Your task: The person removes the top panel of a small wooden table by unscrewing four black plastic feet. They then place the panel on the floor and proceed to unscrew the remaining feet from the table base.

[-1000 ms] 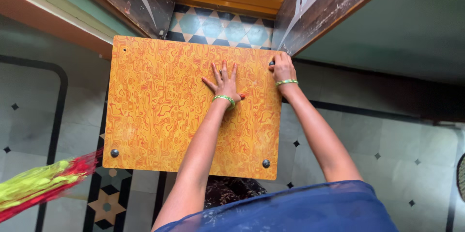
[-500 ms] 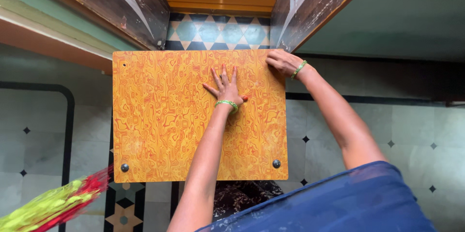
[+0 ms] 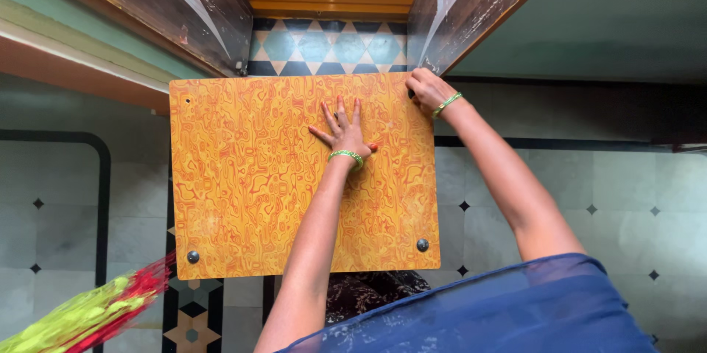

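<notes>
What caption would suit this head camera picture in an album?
Left hand pressed flat on an orange patterned tabletop, right hand gripping its far corner.

Yellow-red tassels (image 3: 88,316) cut off bottom-left

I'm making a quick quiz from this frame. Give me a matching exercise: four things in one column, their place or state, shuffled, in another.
Things:
1. left hand
2. right hand
3. metal stud
4. red and yellow tassels

Places:
A. tabletop's far right corner
B. bottom left of view, off the table
C. flat, fingers spread, mid orange tabletop
D. tabletop's near right corner

Pairs: 1-C, 2-A, 3-D, 4-B
</notes>
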